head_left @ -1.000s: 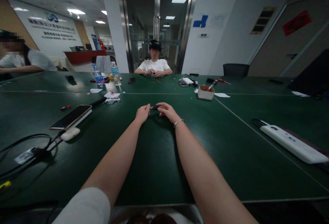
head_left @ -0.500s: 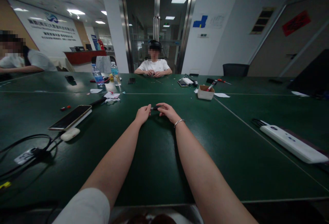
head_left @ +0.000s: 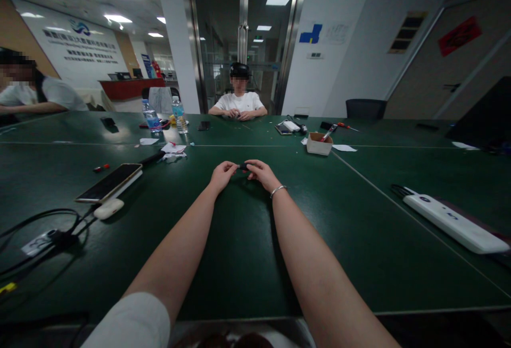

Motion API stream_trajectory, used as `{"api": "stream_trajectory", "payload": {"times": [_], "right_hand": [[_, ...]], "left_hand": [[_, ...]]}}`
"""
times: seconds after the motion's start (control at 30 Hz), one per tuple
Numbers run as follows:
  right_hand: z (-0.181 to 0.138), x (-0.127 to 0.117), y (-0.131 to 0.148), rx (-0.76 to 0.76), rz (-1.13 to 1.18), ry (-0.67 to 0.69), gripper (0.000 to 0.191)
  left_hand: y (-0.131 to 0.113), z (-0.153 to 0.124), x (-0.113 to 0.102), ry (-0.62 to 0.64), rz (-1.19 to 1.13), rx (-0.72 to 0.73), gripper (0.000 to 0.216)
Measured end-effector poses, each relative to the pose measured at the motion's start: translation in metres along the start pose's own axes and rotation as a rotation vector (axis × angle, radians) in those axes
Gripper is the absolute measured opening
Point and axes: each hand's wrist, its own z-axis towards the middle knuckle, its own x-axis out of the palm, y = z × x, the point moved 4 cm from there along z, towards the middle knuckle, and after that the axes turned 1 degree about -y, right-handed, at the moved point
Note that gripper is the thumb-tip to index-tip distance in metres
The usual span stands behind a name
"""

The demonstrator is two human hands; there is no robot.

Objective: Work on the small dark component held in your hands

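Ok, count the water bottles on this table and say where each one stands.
2. The first water bottle and the second water bottle stand upright, close together, on the far left part of the green table, left of the person seated opposite. Clutter there might hide another.

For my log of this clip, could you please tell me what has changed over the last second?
The left hand has edged right toward the right hand, so less of the small dark object shows between their fingers. Both hands kept hold of it; the phone, the cardboard box and the power strip stayed put.
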Motion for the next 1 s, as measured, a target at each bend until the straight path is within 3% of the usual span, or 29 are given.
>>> {"api": "stream_trajectory", "payload": {"times": [0.4,0.63,0.8,1.0], "right_hand": [[0.0003,-0.0012,-0.0009,0.017,0.023,-0.005,0.021],[0.0005,-0.0008,-0.0007,0.016,0.028,0.004,0.02],[0.0,-0.0004,0.0001,0.02,0.031,-0.002,0.02],[-0.0014,0.0005,0.0016,0.022,0.02,0.005,0.022]], "left_hand": [[-0.0104,-0.003,-0.0001,0.002,-0.084,0.084,0.033],[-0.0034,-0.0022,-0.0006,-0.009,-0.052,-0.083,0.038],[-0.0063,-0.0019,-0.0014,-0.003,-0.048,0.004,0.038],[-0.005,-0.0021,-0.0006,0.01,-0.058,-0.045,0.037]]}}
